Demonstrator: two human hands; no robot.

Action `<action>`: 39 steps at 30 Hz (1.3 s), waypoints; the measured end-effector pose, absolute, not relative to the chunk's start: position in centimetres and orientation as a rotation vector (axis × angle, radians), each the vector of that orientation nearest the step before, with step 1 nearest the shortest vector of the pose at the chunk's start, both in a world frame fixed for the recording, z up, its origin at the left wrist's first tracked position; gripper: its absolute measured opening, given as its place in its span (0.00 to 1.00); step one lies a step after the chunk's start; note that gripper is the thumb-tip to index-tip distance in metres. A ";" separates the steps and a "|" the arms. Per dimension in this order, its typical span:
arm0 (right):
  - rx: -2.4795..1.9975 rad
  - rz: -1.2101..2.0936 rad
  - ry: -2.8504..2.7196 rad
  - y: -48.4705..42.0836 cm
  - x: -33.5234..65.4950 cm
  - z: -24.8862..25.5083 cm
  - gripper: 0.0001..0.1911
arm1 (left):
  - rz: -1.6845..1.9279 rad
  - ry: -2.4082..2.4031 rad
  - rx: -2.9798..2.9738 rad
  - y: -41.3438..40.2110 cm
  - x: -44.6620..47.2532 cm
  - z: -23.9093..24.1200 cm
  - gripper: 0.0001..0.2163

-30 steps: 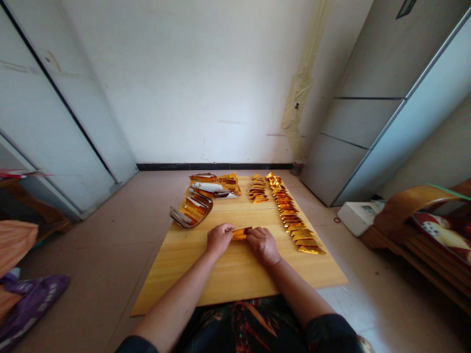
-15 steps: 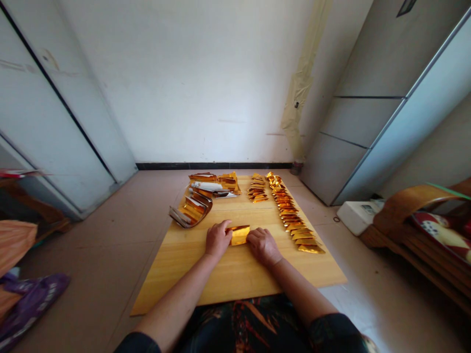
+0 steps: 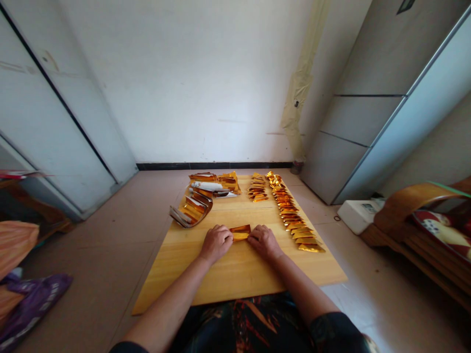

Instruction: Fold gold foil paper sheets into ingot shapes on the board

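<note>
While the head camera looked down over the forearms, both hands met just below the middle of the frame on a wooden board (image 3: pixel 235 279) laid on the floor. The left hand (image 3: pixel 216 241) and the right hand (image 3: pixel 264 240) sat level with each other, knuckles up and fingers curled narrow. Each was closed on one end of a small gold foil piece (image 3: pixel 240 231). That piece lay flat on the board between the two hands, its long axis running left to right across the frame. Its left end touched the left fingertips and its right end the right fingertips, so neither hand was nearer than the other. Its far edge showed just above the knuckles. At that size it was hard to tell whether the thumbs were tucked under the foil or only pressed on it.

To the right of the hands, a long row of folded gold pieces (image 3: pixel 294 220) ran up toward the wall. A shorter row (image 3: pixel 256 190) lay beside it near the board's far edge. Up and to the left of the left hand stood a curved stack of foil sheets (image 3: pixel 191 212), with a looser pile (image 3: pixel 215 184) beyond it.
</note>
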State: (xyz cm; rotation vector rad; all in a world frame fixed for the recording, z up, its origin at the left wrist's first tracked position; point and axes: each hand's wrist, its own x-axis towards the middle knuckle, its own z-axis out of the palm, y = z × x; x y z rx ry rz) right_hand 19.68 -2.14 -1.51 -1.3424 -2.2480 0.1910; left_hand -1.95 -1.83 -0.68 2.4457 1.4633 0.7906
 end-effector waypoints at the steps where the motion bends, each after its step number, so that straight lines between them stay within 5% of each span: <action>1: -1.349 0.198 -2.251 -2.0 19.7 -1.5 0.08 | 0.796 1.444 2.451 -1.9 -2.0 -0.7 0.07; 20: -2.049 0.387 -2.197 -1.0 18.1 2.0 0.13 | 0.677 1.671 2.425 -1.9 -1.4 -1.4 0.06; 39: -2.175 0.420 -2.163 -0.4 17.4 2.3 0.13 | 0.432 1.822 2.434 -2.4 -1.3 -0.2 0.07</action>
